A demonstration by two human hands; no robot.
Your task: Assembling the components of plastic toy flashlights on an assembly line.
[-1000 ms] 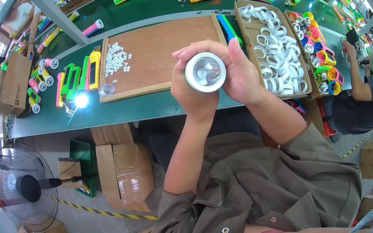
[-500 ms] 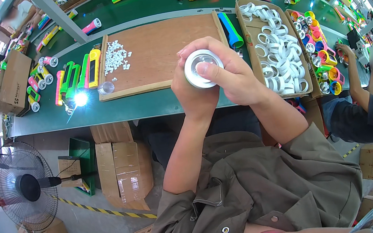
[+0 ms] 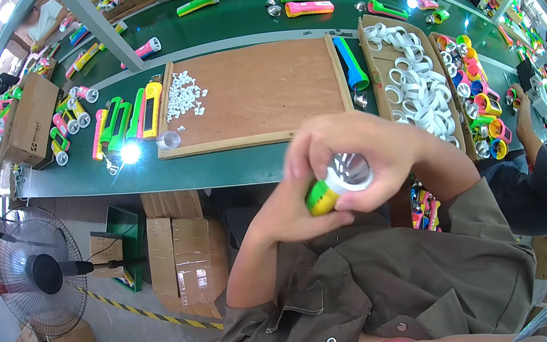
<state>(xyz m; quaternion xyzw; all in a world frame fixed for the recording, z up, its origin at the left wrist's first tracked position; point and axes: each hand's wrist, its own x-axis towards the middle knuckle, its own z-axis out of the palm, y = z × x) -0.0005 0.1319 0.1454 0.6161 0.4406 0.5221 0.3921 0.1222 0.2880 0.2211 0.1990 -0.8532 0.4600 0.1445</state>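
Both my hands are wrapped round a yellow and green flashlight (image 3: 321, 198) held in front of my chest, off the near edge of the bench. My left hand (image 3: 288, 212) grips the body, most of which is hidden. At the head end, my right hand (image 3: 384, 154) closes its fingers round a white ring (image 3: 340, 181), with the shiny reflector (image 3: 354, 167) showing inside it. Beyond them lies a wooden board (image 3: 262, 91) with raised edges. Small white parts (image 3: 185, 99) are heaped on its left side, near a clear round cup-like piece (image 3: 168, 140).
Several flashlights (image 3: 118, 123) stand left of the board, by a glowing lamp (image 3: 131, 153). To the right are a blue-green flashlight (image 3: 352, 66) and a carton of white rings (image 3: 381, 95). A co-worker (image 3: 530, 185) works at far right. A fan (image 3: 37, 270) stands at lower left.
My hands have come down toward my chest and slightly right. The flashlight has tilted, so its coloured body now shows. My right thumb has moved off the front to the rim.
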